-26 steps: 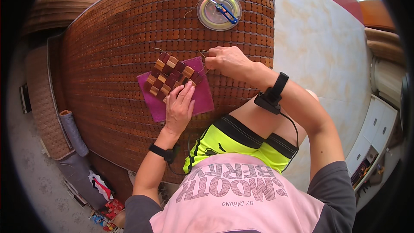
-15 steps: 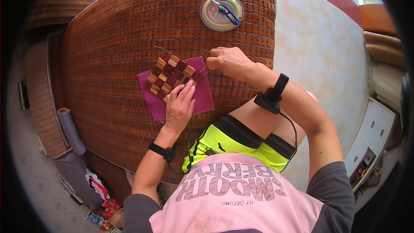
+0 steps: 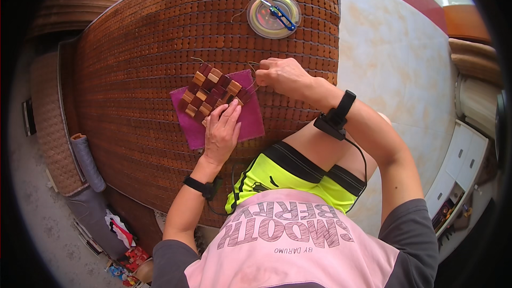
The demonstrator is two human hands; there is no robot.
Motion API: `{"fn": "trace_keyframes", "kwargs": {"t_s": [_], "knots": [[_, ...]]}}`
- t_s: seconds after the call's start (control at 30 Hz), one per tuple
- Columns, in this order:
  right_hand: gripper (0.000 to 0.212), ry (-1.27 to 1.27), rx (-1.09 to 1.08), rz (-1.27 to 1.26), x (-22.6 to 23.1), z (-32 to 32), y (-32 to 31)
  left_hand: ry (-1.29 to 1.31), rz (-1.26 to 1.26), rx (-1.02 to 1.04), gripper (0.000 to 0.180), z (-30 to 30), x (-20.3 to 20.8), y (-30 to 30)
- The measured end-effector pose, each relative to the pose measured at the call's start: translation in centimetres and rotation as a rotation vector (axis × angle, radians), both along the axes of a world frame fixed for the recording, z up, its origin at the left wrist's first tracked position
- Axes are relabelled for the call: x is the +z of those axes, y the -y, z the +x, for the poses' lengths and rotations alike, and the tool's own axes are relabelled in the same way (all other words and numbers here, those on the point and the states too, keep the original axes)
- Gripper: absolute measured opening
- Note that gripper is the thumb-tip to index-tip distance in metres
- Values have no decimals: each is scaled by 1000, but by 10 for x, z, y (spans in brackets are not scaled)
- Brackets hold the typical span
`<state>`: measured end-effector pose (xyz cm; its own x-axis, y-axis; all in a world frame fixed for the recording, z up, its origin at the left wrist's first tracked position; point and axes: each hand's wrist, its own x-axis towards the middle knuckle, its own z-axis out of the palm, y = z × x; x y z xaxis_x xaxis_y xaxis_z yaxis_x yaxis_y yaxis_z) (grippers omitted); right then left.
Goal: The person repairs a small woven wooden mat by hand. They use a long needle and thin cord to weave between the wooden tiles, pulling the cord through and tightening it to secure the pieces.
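Note:
A small checkered piece of light and dark wooden blocks (image 3: 212,89) lies tilted on a magenta cloth (image 3: 250,122). My left hand (image 3: 220,133) rests palm down at the piece's near corner, its fingers stretched out and touching the blocks. Just to the right of the cloth, my right hand (image 3: 280,74) is closed in a pinch on a thin brown cord (image 3: 252,66). The cord makes a small loop beside the fingers and runs toward the right corner of the blocks. My fingertips hide where it is gripped. Another short cord end (image 3: 197,58) sticks out at the far corner.
Beyond my hands, a round clear container (image 3: 261,29) bears blue-handled thread snips (image 3: 282,17). All this lies on a brown tiled mat (image 3: 144,53), whose right edge meets a pale marbled surface (image 3: 394,58). A rolled grey cloth (image 3: 88,162) lies at far left.

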<state>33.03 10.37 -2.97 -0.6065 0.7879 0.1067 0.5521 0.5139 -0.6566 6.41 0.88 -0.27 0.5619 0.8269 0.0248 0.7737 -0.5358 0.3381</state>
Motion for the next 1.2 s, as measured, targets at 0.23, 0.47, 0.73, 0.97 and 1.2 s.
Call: {"fn": "trace_keyframes", "kwargs": {"t_s": [0.23, 0.47, 0.73, 0.97, 1.2], "knots": [[8, 93, 59, -22, 8, -3, 0, 164, -24, 169, 42, 15, 2, -16], [10, 17, 50, -18, 1, 6, -1, 79, 1, 108, 31, 43, -7, -40], [9, -85, 23, -4, -4, 9, 2, 241, -78, 210, 22, 36, -15, -36], [15, -65, 49, -41, 0, 6, -1, 242, -65, 198, 23, 35, -14, -36], [15, -73, 53, -54, -4, 4, 2, 229, -125, 219, 27, 37, -15, -36]]}}
